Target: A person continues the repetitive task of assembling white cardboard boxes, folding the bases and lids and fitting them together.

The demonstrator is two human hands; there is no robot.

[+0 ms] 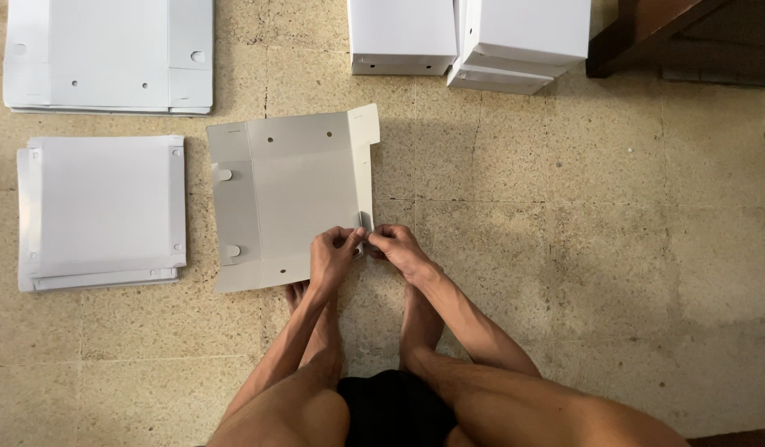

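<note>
Squatting on the tiled floor (565, 248), barefoot, over a flat white cardboard box blank (287, 194) lying just ahead of the feet. Both hands pinched shut on the small tab (367, 223) at the blank's right edge, near its lower corner: left hand (333, 257) with thumb and fingers closed from the inner side, right hand (399, 248) closed from the outer side, fingertips nearly touching.

Judged from this grip, a fold or tuck of that tab under way. Best done by keeping the crease on the scored line, pressing with thumb pads rather than nails, and holding the panel flat with the heel of the left hand so the sheet does not lift or skew. Worth steady, even pressure; thin card likely to tear or kink at the notch if twisted.

Nearby: two stacks of flat blanks (101, 211) (109, 54) to the left, assembled white boxes (469, 37) beyond the blank, dark wooden furniture (647, 29) at top right.
</note>
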